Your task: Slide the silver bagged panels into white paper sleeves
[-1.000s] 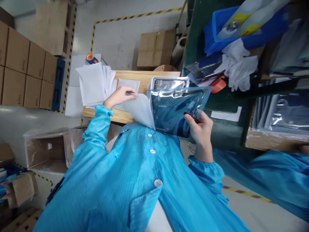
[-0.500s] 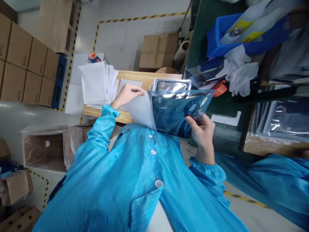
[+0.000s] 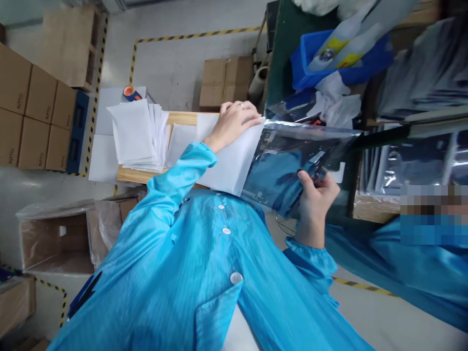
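While a blue bin (image 3: 299, 68) on the worktop (image 3: 282, 53) holds bottles (image 3: 334, 45), the right hand (image 3: 317, 194) pinches a shiny bag (image 3: 274, 170), contents unclear, between thumb and fingers; it meets a white sleeve (image 3: 230, 168), over which the left hand (image 3: 234, 123) arches palm-down, its grip impossible to tell.

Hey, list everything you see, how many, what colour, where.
glossy bag: one, dark, centre
white sheet: one, white, centre
wooden board: one, tan, middle
sheet stack: one, white, on board
tape roll: one, orange and blue, past stack
table: one, green, right
bin: one, blue, on table
bottles: at least two, white and yellow, in bin
crumpled bundle: one, white, near bin
packets: several, grey, far right
stacked cartons: at least six, brown, left
closed carton: one, brown, past board
open carton: one, brown, lower left
co-worker: one, blue clothing, right
left hand: one, bare, on sheet
right hand: one, bare, gripping bag
jacket: one, blue, worn
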### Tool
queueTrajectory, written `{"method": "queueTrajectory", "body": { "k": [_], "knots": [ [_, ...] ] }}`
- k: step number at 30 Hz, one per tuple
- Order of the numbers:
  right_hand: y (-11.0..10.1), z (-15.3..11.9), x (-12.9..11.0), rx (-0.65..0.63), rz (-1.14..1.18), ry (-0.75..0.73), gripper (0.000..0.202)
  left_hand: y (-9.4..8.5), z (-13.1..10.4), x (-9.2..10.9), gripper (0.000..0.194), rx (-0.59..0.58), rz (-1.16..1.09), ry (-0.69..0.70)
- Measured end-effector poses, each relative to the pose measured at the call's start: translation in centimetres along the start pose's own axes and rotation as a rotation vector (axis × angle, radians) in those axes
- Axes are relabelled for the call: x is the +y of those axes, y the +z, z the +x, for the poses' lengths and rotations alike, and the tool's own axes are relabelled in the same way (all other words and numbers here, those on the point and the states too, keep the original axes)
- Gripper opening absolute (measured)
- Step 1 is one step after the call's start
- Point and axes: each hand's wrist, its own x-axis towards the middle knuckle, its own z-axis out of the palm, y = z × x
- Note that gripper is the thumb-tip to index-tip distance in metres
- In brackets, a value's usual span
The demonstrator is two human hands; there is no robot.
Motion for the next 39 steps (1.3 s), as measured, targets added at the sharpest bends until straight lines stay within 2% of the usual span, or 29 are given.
{"method": "queueTrajectory", "body": {
  "k": [4,7,10,13,16,19,21,23,25,26,27,29,32,34,37,39],
  "knots": [
    [-1.5,-0.5,2.0,0.060,-0.007,0.083,0.043,4.6,2.3,1.3,0.027,-0.061,0.111,0.041],
    [-2.8,-1.1,3.1,0.080,0.023,0.136,0.047,6.3,2.9,1.4,0.028,-0.162,0.072,0.032],
    [-4.0,-1.3,3.7,0.063,0.035,0.153,0.048,6.7,3.4,0.5,0.027,-0.256,-0.042,0.018],
    [-4.7,-1.3,3.8,0.057,0.015,0.142,0.050,6.3,3.9,-0.8,0.025,-0.289,-0.126,0.044],
    [-4.7,-1.3,3.4,0.055,-0.005,0.130,0.051,5.7,4.2,-1.8,0.027,-0.308,-0.187,0.095],
    [-4.3,-1.4,2.9,0.046,-0.022,0.118,0.048,5.0,4.2,-1.7,0.028,-0.309,-0.155,0.108],
    [-4.0,-1.5,2.8,0.041,-0.021,0.120,0.045,4.6,3.5,-0.9,0.024,-0.252,-0.061,0.078],
    [-3.7,-1.6,2.9,0.033,-0.035,0.138,0.042,4.6,2.1,0.5,0.024,-0.105,0.063,0.007],
    [-3.4,-1.7,3.2,0.029,-0.055,0.165,0.041,5.3,0.1,1.9,0.027,0.040,0.160,-0.087],
    [-3.3,-1.7,3.4,0.033,-0.057,0.180,0.042,5.9,-1.1,2.5,0.029,0.069,0.184,-0.136],
    [-3.2,-1.7,3.6,0.037,-0.051,0.195,0.043,6.7,-2.3,3.0,0.032,0.055,0.190,-0.184],
    [-3.1,-1.7,4.0,0.035,-0.032,0.224,0.044,8.6,-4.6,3.4,0.043,-0.053,0.178,-0.272],
    [-3.2,-1.4,4.5,0.032,-0.030,0.275,0.043,11.1,-6.9,2.7,0.054,-0.155,0.185,-0.329],
    [-3.5,-1.2,4.8,0.037,-0.021,0.304,0.042,12.1,-7.5,1.8,0.043,-0.159,0.190,-0.295],
    [-4.0,-0.8,5.0,0.022,-0.017,0.297,0.041,12.4,-7.6,0.3,0.015,-0.143,0.140,-0.241],
    [-4.2,-0.6,4.9,0.003,-0.030,0.280,0.042,12.1,-7.5,-0.4,0.012,-0.127,0.078,-0.242]
  ]
}}
